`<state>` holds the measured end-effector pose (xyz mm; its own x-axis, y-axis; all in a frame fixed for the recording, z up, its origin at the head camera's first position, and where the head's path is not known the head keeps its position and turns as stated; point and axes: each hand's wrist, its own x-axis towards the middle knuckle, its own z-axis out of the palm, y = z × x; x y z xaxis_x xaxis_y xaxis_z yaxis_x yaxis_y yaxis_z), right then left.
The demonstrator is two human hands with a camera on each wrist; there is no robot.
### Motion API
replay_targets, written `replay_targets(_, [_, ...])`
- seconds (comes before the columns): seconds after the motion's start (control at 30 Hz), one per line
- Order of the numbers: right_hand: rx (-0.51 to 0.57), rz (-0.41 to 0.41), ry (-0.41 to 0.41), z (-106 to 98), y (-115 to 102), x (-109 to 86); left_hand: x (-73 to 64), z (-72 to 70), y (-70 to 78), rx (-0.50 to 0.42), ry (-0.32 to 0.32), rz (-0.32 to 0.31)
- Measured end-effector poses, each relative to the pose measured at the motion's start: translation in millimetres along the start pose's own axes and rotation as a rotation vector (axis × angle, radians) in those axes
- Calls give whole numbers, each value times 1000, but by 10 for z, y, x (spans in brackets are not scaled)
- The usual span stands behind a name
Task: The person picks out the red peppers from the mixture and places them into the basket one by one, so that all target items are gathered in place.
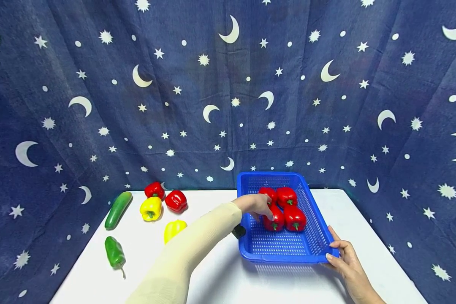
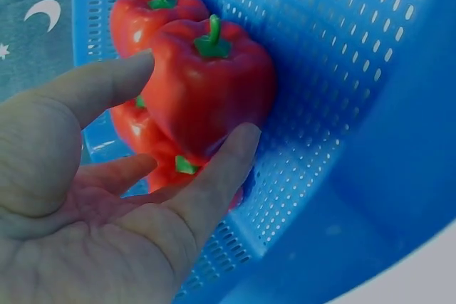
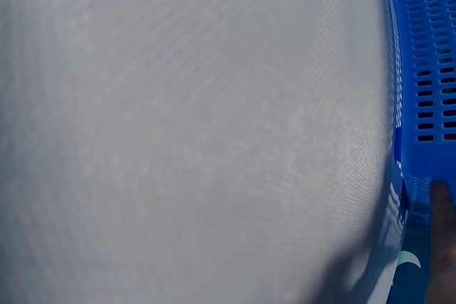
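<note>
In the head view my left hand [image 1: 257, 204] reaches into the blue plastic basket [image 1: 281, 258] from the left. The left wrist view shows its digits spread, with tips at two sides of a red bell pepper [image 2: 210, 87] that lies beside others of its kind. That same pepper [image 1: 274, 220] is partly covered by the hand from above. My right hand [image 1: 346, 257] grips the basket's near right corner, thumb over the rim and fingers along the outer wall. A finger [image 3: 443, 229] of it shows against the basket side in the right wrist view.
On the white table [image 1: 148, 253] to the left lie a cucumber [image 1: 118, 210], a green chili pepper [image 1: 115, 252], two red bell peppers [image 1: 176, 201] and two yellow ones [image 1: 150, 209]. A star-patterned blue curtain [image 1: 197, 139] stands behind and along both sides.
</note>
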<state>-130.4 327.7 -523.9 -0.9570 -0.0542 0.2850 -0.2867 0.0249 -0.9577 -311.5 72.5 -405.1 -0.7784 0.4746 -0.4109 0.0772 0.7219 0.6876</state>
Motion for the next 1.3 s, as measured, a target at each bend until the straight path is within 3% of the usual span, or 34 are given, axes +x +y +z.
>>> replay_targets(0.13, [18, -20, -16, -26, 13, -5, -11, -72, -16, -8, 11, 25])
replay_targets(0.3, [4, -19, -39, -62, 9, -17, -38, -168, -59, -59, -4, 103])
replay_targets(0.63, [36, -14, -45, -87, 10, -37, -144, -349, -160, -262, -53, 230])
replay_targets(1.1, [36, -21, -94, -130, 10, -11, -364, -505, -310, -375, -13, 299])
replay_targets(1.3, [23, 39, -63, -121, -12, 1, -494, -603, -385, -368, 28, 332])
